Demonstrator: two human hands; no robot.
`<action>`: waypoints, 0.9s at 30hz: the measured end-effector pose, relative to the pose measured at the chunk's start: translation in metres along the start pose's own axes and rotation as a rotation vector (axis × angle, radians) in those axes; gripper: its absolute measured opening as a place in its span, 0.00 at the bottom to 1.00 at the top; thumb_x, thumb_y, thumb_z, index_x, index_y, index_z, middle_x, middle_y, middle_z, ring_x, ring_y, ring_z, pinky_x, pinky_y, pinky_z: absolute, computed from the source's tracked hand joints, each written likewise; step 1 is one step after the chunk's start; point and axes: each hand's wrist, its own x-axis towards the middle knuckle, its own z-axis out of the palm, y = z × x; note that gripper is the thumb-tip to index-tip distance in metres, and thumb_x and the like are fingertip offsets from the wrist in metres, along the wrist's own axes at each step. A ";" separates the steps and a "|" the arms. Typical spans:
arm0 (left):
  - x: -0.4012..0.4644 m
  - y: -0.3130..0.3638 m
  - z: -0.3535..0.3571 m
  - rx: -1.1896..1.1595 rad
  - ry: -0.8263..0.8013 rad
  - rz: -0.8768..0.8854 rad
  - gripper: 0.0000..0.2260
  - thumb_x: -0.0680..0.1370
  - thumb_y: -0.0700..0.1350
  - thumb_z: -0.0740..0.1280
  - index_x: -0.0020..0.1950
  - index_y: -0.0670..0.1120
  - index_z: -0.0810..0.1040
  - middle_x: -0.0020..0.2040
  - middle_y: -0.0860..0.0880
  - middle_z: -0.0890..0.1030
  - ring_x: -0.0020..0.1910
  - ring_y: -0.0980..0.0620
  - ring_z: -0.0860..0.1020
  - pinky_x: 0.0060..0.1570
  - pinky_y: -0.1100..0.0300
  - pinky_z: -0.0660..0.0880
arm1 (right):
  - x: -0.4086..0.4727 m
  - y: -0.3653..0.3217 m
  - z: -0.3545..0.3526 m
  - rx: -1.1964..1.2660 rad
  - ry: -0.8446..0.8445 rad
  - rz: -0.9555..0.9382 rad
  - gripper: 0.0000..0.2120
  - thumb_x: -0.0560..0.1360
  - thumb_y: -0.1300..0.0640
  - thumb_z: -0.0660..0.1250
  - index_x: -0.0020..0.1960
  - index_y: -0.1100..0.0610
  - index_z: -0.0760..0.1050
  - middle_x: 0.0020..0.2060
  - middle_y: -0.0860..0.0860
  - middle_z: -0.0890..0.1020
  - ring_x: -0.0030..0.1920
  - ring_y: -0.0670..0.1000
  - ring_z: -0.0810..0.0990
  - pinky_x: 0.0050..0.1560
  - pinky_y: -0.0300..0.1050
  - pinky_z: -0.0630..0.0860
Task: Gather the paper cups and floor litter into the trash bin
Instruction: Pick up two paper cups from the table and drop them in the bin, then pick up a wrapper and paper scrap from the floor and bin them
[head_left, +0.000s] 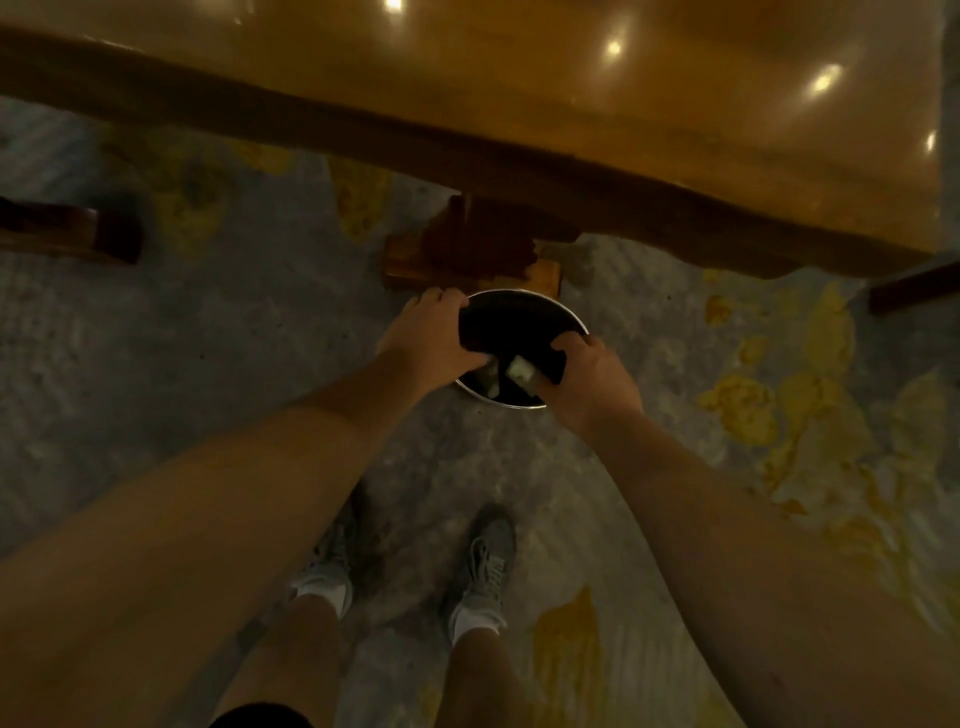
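Observation:
A small round metal trash bin (563, 313) with a black bag liner (511, 325) stands on the floor by the table's foot. My left hand (431, 335) grips the liner at the bin's left rim. My right hand (592, 379) holds the liner at the near right rim. A white crumpled piece of litter (521, 370) lies inside the bin, just by my right fingers. Another pale scrap (491, 375) shows beside it. The frame is dim and slightly blurred.
A glossy wooden table (571, 93) overhangs the bin, its wooden foot (467, 260) right behind it. Another wooden leg (72, 234) sits at the left, a dark bar (914, 291) at the right. The grey floor has yellow patches (810, 395). My shoes (483, 566) stand below.

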 end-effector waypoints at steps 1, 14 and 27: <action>-0.006 -0.005 -0.005 0.003 0.017 -0.001 0.31 0.66 0.56 0.77 0.64 0.48 0.72 0.61 0.46 0.74 0.60 0.44 0.73 0.52 0.50 0.73 | -0.004 -0.005 -0.003 -0.017 0.002 -0.023 0.23 0.75 0.49 0.70 0.67 0.52 0.71 0.61 0.55 0.76 0.60 0.59 0.76 0.52 0.54 0.78; -0.201 -0.070 -0.151 0.178 0.088 -0.220 0.17 0.78 0.55 0.59 0.60 0.48 0.78 0.59 0.45 0.78 0.58 0.42 0.77 0.54 0.50 0.75 | -0.100 -0.175 -0.077 -0.301 -0.129 -0.464 0.09 0.78 0.49 0.63 0.49 0.54 0.76 0.48 0.54 0.79 0.50 0.58 0.79 0.43 0.50 0.75; -0.531 -0.171 -0.282 0.083 0.448 -0.775 0.11 0.77 0.56 0.62 0.55 0.55 0.79 0.53 0.52 0.78 0.55 0.48 0.77 0.48 0.52 0.76 | -0.269 -0.461 -0.089 -0.594 -0.168 -1.112 0.09 0.78 0.48 0.62 0.52 0.52 0.76 0.48 0.49 0.79 0.50 0.52 0.78 0.49 0.52 0.79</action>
